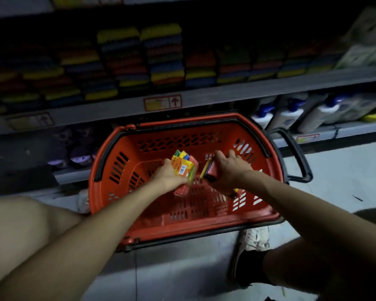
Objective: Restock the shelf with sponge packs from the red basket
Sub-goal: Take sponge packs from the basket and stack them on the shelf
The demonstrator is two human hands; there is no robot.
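Left hand (168, 178): fingers curled round a labelled sponge pack (183, 167), label up. Right hand (228, 170): gripping a second sponge pack (208, 170), set on edge just beside the first. Both sit inside the red basket (182, 232) on the floor, below the shelf (204, 98) of stacked sponges (122, 61).

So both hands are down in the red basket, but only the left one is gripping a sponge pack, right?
Not quite. The head view shows the right hand gripping a sponge pack too, while the left hand grips its yellow pack, both in the red basket.
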